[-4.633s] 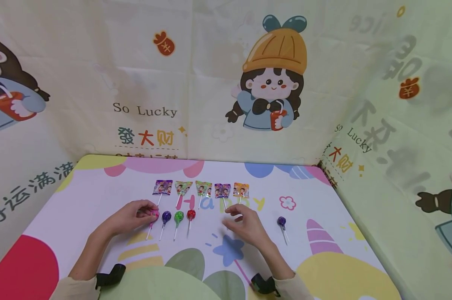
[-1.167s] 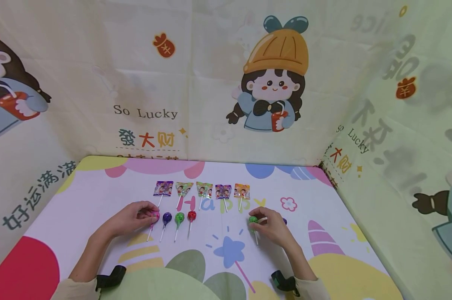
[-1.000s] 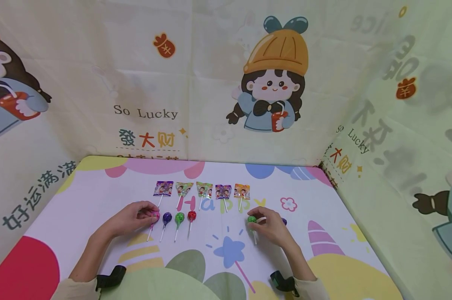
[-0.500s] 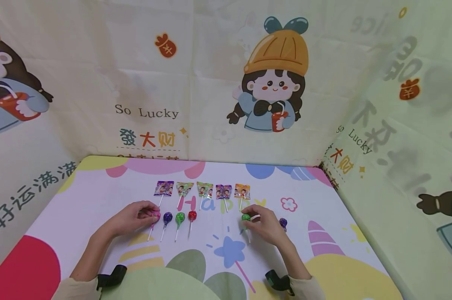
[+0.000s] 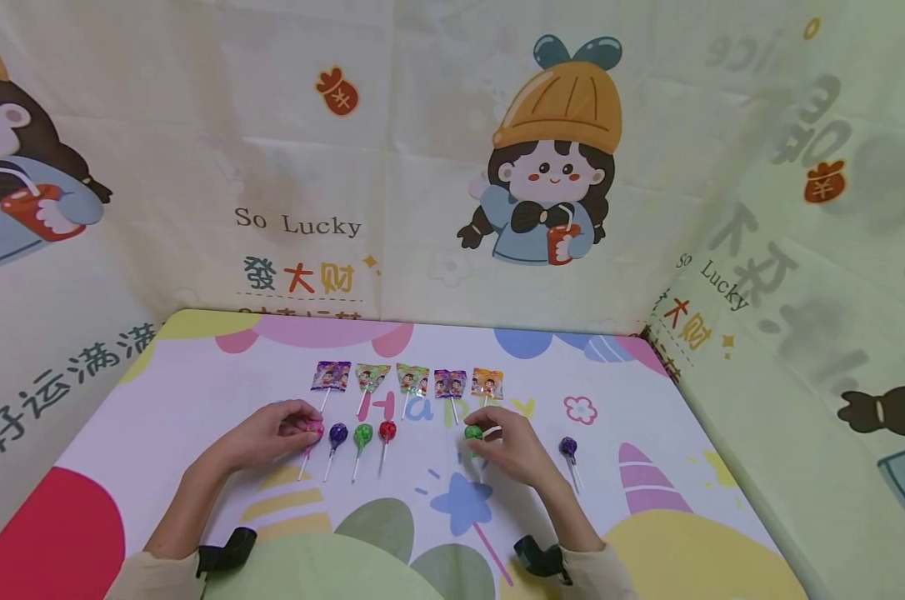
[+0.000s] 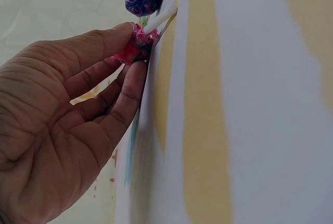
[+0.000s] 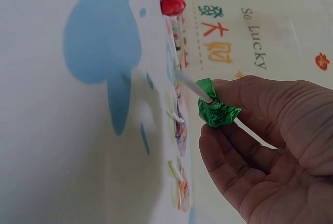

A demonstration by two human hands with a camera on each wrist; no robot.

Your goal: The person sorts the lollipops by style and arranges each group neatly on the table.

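My left hand (image 5: 272,433) pinches the wrapped head of a pink lollipop (image 6: 136,47) at the left end of the near row. Beside it lie a dark purple lollipop (image 5: 337,434), a green lollipop (image 5: 362,435) and a red lollipop (image 5: 387,430), sticks toward me. Between thumb and fingers, my right hand (image 5: 514,446) holds another green lollipop (image 7: 218,110) by its head, to the right of the red one. The right wrist view shows it raised off the table, its white stick (image 7: 192,85) pointing away from the palm.
Behind is a row of flat-packed lollipops: purple (image 5: 331,376), green (image 5: 372,377), another green (image 5: 412,379), another purple (image 5: 450,383) and orange (image 5: 487,382). One more purple lollipop (image 5: 568,448) lies at the right on the patterned table (image 5: 197,367). Printed cloth (image 5: 422,167) hangs around the table.
Empty earlier, my right hand took up the green lollipop and has since carried it left, toward the red one. The right-hand purple lollipop is uncovered again. My left hand stays on the pink lollipop.
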